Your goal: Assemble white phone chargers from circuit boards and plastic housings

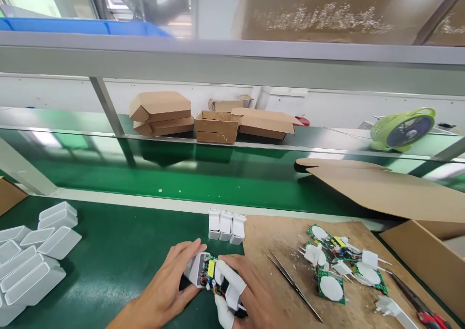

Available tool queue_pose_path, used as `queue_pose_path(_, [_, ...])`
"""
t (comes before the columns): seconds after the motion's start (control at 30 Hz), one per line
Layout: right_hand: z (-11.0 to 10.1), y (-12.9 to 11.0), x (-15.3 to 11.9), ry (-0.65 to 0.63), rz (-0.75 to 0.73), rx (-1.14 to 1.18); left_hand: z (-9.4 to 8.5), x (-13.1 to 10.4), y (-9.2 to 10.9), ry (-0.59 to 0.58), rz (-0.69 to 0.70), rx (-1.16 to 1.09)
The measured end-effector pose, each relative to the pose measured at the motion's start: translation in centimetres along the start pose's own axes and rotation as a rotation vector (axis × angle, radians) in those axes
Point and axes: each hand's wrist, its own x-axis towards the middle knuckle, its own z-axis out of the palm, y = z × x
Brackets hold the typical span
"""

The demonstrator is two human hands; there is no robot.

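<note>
Half-curled, my left hand (170, 283) grips one white casing (193, 269), while my right hand (254, 290), wearing two white finger covers (232, 279), pinches one circuit board (211, 269). Beyond stand three small white cases (225, 225); rightward lie one pair of tweezers (298, 290) and perhaps four disc-topped boards (331, 288), too overlapped to count surely. Green mat (109, 251) leaves room between my left hand and the piled white shells (36, 280); the brown sheet (279, 229) has its edge by my right. The circuit board sits between my hands, at the casing's mouth.

Cardboard boxes (217, 132) on the back shelf (327, 136) — green fan (407, 130) farther right
</note>
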Motion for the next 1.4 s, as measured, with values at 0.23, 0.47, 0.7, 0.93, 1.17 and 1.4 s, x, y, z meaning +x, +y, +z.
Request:
queue_pose_path(0.23, [1.4, -0.2, -0.8, 0.019, 0.0, 0.012, -0.2, -0.1, 0.4, -0.043, -0.028, 0.013])
queue_pose_path(0.47, [1.3, -0.4, -0.6, -0.005, 0.003, 0.028, 0.0, -0.1, 0.3, -0.03, -0.015, 0.026])
queue_pose_path(0.7, [1.3, -0.4, -0.9, -0.071, 0.047, 0.009, -0.3, 0.0, 0.7, -0.03, 0.003, 0.018])
queue_pose_path(0.93, [1.3, -0.3, -1.1, -0.088, 0.034, 0.072, -0.1, -0.1, 0.4, -0.027, -0.011, 0.02])
queue_pose_path(1.17, [0.8, -0.3, -1.1, -0.148, 0.044, 0.07, 0.1, -0.3, 0.2, -0.046, -0.035, 0.023])
queue_pose_path(1.4, [1.3, -0.1, -0.8, -0.094, 0.031, 0.086, -0.1, -0.3, 0.4, -0.045, -0.077, 0.003])
